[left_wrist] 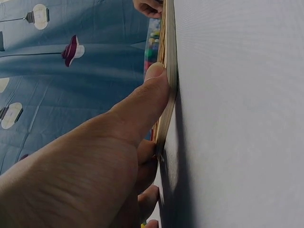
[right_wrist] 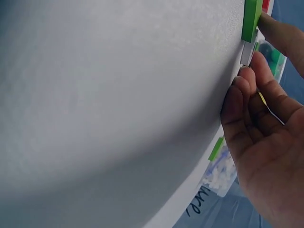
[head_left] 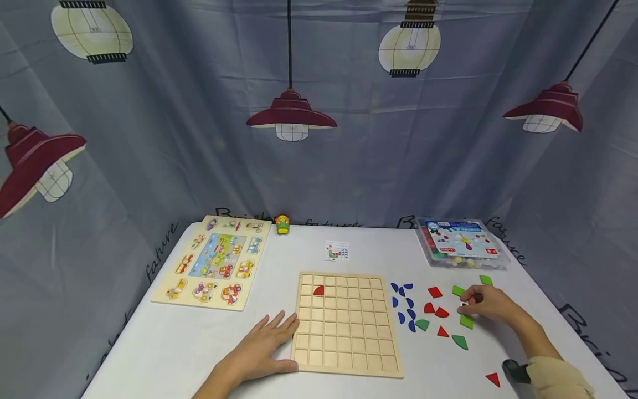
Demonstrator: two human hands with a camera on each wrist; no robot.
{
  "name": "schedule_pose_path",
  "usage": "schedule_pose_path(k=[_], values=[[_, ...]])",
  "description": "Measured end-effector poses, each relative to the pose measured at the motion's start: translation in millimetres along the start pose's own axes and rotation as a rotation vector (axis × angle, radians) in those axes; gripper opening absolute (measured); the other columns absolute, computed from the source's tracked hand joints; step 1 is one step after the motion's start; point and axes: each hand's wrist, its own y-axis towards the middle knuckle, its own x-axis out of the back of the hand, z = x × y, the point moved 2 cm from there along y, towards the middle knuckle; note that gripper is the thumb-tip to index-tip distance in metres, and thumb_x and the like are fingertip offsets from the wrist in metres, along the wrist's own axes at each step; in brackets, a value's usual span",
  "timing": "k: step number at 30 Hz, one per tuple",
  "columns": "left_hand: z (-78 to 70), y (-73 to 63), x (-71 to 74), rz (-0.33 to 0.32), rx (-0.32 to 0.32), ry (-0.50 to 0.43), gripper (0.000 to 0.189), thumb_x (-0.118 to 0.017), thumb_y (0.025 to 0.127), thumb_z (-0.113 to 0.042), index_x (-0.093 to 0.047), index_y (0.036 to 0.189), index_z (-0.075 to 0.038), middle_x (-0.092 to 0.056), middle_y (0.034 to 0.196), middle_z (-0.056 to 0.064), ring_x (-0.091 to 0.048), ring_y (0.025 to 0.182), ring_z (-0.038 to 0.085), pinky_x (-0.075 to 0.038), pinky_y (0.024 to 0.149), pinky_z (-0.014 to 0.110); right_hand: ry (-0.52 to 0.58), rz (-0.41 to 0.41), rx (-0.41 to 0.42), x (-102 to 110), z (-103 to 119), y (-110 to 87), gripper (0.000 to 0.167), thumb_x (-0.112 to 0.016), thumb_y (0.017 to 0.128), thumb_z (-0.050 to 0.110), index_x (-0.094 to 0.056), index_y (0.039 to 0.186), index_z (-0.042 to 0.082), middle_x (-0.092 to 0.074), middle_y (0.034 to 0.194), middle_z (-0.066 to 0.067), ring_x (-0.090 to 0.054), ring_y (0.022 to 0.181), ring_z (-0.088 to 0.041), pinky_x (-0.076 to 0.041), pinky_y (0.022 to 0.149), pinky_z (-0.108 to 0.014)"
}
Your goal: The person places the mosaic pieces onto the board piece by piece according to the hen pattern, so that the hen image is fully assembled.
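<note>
My left hand (head_left: pixel 261 346) lies spread on the table, its thumb and fingertips against the left edge of a wooden grid board (head_left: pixel 344 327). In the left wrist view the thumb meets the board's side (left_wrist: pixel 170 102). One red quarter-circle piece (head_left: pixel 318 290) sits in a cell near the board's upper left. My right hand (head_left: pixel 490 305) is bent down over the loose pieces at the right, thumb and fingertips around a small white piece (right_wrist: pixel 247 53). Just beside it stands a green piece (right_wrist: pixel 251 20); the fingers partly hide the white one.
Blue half-circles (head_left: pixel 395 302), red pieces (head_left: pixel 441 312) and green pieces (head_left: pixel 460 342) lie scattered right of the board. A pattern card (head_left: pixel 336 251), a picture puzzle (head_left: pixel 164 288), a toy figure (head_left: pixel 282 224) and a plastic box (head_left: pixel 461 244) are farther back. A curtain closes off the rear.
</note>
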Motion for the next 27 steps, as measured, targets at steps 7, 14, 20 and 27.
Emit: schedule_pose_path(k=[7, 14, 20, 27], values=[[-0.7, -1.2, -0.1, -0.011, -0.004, 0.016, 0.09, -0.054, 0.083, -0.07, -0.039, 0.15, -0.012, -0.035, 0.158, 0.002, -0.029, 0.148, 0.031, -0.023, 0.119, 0.057, 0.02, 0.004, -0.008, -0.5, -2.1, 1.7, 0.039, -0.082, 0.076, 0.031, -0.063, 0.096, 0.003, -0.052, 0.078, -0.002, -0.048, 0.079, -0.017, -0.039, 0.06, -0.023], [-2.4, -1.2, -2.3, 0.013, 0.007, 0.005, 0.091, -0.055, 0.083, -0.07, -0.038, 0.15, -0.012, -0.034, 0.158, 0.002, -0.028, 0.148, 0.031, -0.022, 0.119, 0.057, 0.005, 0.017, -0.014, 0.1, -2.4, -0.3, 0.04, -0.083, 0.075, 0.031, -0.064, 0.095, 0.003, -0.053, 0.077, -0.002, -0.049, 0.079, -0.017, -0.04, 0.061, -0.023], [-3.7, 0.2, -3.5, 0.019, 0.007, 0.015, 0.09, -0.054, 0.083, -0.07, -0.038, 0.15, -0.011, -0.033, 0.159, 0.002, -0.028, 0.148, 0.03, -0.021, 0.119, 0.057, 0.017, 0.051, -0.011, 3.3, -2.0, -2.0, 0.04, -0.083, 0.076, 0.026, -0.065, 0.1, 0.0, -0.053, 0.079, -0.001, -0.049, 0.079, -0.015, -0.04, 0.062, -0.023], [-2.5, 0.8, -0.3, 0.009, 0.008, 0.039, 0.091, -0.054, 0.083, -0.07, -0.039, 0.15, -0.011, -0.034, 0.158, 0.002, -0.028, 0.148, 0.03, -0.022, 0.12, 0.056, 0.019, 0.04, -0.007, 2.2, -2.7, 1.2, 0.039, -0.083, 0.075, 0.026, -0.065, 0.099, 0.001, -0.054, 0.079, -0.002, -0.049, 0.08, -0.017, -0.042, 0.062, -0.022]])
